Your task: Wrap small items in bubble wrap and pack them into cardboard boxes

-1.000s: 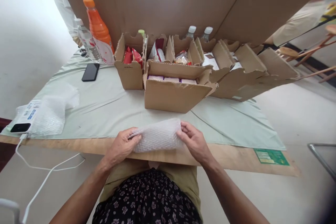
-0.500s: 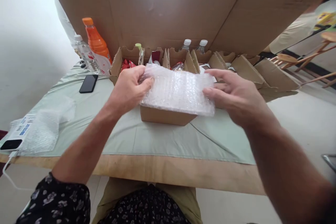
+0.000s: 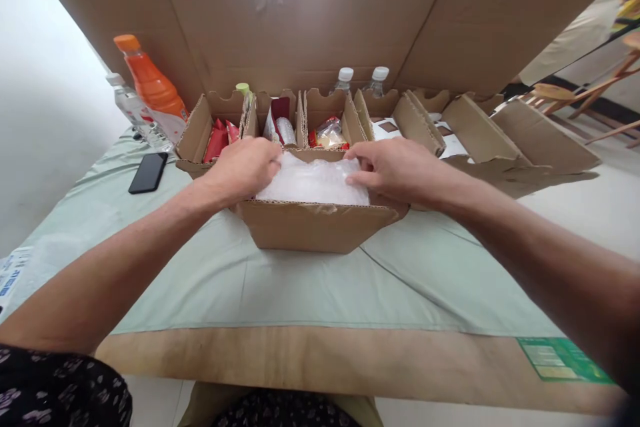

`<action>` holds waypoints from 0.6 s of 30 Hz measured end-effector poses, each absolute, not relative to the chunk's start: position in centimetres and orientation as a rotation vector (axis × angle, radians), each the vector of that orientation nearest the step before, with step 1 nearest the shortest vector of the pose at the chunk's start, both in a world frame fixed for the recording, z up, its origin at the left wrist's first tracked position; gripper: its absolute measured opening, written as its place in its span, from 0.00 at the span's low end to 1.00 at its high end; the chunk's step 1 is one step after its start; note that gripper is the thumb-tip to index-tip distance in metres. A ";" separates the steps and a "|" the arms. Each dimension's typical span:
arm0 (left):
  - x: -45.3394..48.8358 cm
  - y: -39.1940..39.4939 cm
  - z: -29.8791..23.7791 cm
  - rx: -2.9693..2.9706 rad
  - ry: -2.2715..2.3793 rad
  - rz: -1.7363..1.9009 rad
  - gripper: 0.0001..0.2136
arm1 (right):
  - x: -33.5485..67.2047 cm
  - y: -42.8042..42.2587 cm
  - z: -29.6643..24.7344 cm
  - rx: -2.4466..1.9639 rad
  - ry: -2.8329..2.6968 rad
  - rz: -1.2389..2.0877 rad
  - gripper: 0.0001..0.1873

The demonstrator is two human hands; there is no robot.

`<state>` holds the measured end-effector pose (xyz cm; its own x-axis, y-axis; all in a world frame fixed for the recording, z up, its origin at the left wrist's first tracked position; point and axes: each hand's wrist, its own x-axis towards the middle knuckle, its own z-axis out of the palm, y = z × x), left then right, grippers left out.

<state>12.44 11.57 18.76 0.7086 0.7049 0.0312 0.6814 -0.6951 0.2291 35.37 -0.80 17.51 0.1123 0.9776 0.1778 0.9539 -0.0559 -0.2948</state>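
Observation:
A sheet of bubble wrap point(image 3: 315, 181) lies partly down inside an open cardboard box point(image 3: 305, 228) at the middle of the table. My left hand point(image 3: 245, 170) grips its left edge, fingers curled over the box's left side. At the right edge, my right hand point(image 3: 387, 163) pinches the wrap between thumb and fingers. The front wall of the box hides the lower part of the wrap. Whatever lies beneath the wrap cannot be seen.
Behind the box stands a row of cardboard bins holding red packets point(image 3: 219, 139), a wrapped snack point(image 3: 330, 133) and white boxes point(image 3: 386, 128). An orange bottle point(image 3: 150, 83) and a black phone point(image 3: 149, 172) are at the left. A green packet point(image 3: 563, 359) lies at the front right edge.
Both hands have lowered the bubble wrap from above the box into its opening. The view has shifted, and the green packet at the front right has come into sight.

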 end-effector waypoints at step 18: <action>10.8 10.2 21.0 2.950 1.301 0.050 0.12 | 31.5 -2.0 20.3 -2.626 -2.239 -0.244 0.08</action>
<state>10.82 10.23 21.02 0.6744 0.7358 0.0620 0.7384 -0.6714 -0.0636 31.48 -2.00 20.29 0.1736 0.9799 -0.0979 0.9358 -0.1332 0.3264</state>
